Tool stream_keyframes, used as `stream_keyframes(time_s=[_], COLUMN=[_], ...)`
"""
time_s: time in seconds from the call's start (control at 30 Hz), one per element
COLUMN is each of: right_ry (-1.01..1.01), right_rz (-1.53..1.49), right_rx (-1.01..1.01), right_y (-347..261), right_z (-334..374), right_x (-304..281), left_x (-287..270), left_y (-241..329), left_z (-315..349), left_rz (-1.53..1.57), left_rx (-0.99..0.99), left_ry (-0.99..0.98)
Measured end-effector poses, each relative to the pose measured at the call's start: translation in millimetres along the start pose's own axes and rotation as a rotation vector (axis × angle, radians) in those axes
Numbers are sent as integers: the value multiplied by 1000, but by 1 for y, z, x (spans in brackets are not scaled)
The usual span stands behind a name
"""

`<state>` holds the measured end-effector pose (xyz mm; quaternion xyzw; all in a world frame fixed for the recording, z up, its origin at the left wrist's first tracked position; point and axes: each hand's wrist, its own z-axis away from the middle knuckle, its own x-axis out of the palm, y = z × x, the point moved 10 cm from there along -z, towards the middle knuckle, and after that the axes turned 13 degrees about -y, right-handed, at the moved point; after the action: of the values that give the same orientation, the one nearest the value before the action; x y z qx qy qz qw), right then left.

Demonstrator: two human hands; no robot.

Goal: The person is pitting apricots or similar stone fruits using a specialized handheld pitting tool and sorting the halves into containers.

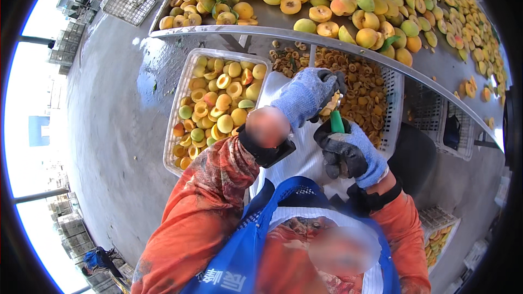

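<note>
Both of my hands wear blue-grey knit gloves with dark coated fingers and meet in front of my lap. My left hand (316,95) is closed around a yellow peach piece (329,106), mostly hidden by the fingers. Just below it, my right hand (354,155) grips a pitting tool by its green handle (337,122). The tool's metal end points up against the fruit. To the left, a white crate (231,54) holds pitted peach halves. Behind and right of my hands, another white crate (393,103) is heaped with brownish pits and scraps (359,84).
A metal table (272,32) spans the far side, piled with cut peaches (327,13); its edge overhangs the crates. More crates (457,130) stand under it at right. A crate of fruit (438,239) sits at lower right. An empty crate (129,1) lies on the floor at far left.
</note>
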<state>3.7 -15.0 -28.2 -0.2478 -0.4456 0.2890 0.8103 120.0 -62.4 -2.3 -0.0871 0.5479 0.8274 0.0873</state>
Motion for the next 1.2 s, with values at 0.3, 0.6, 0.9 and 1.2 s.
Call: stream_keyframes(time_s=[0.3, 0.6, 0.9, 1.2], right_ry=[-111, -114, -502, 399], right_rz=[-118, -192, -992, -383], right_rx=[-58, 14, -436, -284], right_y=[-12, -12, -47, -15], right_z=[-2, 4, 11, 23], right_x=[-2, -8, 4, -120], left_x=[10, 20, -48, -316], left_y=[6, 35, -6, -278], left_z=[-16, -25, -22, 52], left_rz=[-28, -192, 447, -80], left_rx=[-11, 524, 344, -255], left_ry=[-145, -140, 18, 775])
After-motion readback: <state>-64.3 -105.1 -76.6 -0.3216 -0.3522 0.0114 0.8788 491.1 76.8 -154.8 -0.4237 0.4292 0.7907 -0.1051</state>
